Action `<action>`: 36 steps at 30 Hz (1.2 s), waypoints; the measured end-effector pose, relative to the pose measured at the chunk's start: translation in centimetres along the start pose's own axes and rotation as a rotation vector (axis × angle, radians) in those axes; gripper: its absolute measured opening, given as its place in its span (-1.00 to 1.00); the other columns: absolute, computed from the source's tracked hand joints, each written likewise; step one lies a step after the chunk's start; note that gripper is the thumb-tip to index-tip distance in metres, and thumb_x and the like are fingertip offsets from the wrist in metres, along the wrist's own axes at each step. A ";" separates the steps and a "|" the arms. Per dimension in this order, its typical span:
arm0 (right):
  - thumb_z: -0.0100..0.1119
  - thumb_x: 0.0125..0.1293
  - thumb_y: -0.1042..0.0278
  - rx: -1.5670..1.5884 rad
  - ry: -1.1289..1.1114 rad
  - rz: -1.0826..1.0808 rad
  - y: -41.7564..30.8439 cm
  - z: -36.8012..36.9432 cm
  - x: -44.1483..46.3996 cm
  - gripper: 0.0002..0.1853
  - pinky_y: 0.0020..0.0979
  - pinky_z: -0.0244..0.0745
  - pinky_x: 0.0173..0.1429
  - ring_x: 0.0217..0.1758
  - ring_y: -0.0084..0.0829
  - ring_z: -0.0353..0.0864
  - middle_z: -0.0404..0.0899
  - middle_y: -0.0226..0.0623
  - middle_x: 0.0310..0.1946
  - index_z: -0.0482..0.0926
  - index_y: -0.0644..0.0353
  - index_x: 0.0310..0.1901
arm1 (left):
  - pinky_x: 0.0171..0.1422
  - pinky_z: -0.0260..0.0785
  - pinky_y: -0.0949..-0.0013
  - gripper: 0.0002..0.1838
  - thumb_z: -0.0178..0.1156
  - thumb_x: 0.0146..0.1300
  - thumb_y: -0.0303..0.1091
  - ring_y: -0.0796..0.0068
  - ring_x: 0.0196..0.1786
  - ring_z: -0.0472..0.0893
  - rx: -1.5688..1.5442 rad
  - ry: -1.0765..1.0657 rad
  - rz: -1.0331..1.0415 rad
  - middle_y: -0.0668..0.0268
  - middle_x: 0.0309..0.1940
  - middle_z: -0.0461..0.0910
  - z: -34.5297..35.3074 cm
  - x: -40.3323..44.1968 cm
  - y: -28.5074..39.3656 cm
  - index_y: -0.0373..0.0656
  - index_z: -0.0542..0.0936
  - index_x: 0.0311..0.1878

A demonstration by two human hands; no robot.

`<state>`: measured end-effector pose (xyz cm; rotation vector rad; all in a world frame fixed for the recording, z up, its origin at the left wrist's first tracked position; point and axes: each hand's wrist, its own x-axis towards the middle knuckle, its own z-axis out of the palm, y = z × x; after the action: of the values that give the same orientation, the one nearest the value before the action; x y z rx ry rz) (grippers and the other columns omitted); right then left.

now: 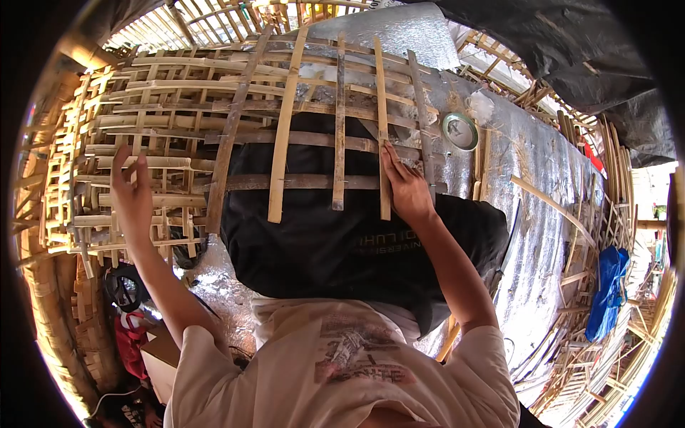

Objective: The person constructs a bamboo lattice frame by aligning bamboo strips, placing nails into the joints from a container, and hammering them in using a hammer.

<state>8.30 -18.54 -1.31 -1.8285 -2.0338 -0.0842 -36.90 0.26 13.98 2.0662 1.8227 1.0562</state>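
A loose lattice of crossed bamboo slats (340,128) lies across black cloth (300,253) over my lap. My right hand (409,189) rests on its right side, with outstretched fingers lying on a pale upright slat (381,85). The palm faces down, and the part of the slat beneath the fingers is hidden. On the left, my left hand (133,192) hovers over woven bamboo panels (160,121), its fingers apart and slightly bent with nothing between them. Whether it touches the panels I cannot tell.
A round metal dish (460,131) sits on silver foil sheeting (528,250) to the right. Farther right are a blue plastic bag (609,292) and loose bamboo strips (556,207). Red cloth (132,346) and a cardboard box (160,362) lie at lower left.
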 end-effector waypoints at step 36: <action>0.19 0.05 0.70 0.248 -0.075 0.080 -0.4 -1.9 0.5 -0.19 -0.18 0.60 0.30 0.37 -0.06 0.50 0.29 -0.06 0.49 0.30 0.28 0.45 | 0.40 0.34 0.04 -0.25 0.02 0.49 0.28 0.16 0.46 0.40 -0.561 -0.378 -0.538 0.19 0.29 0.57 7.8 -4.2 -5.6 -0.14 0.38 0.47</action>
<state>8.37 -18.69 0.69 -1.7757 -1.9198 0.2515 -36.51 -0.01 3.46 1.2485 1.5261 0.8248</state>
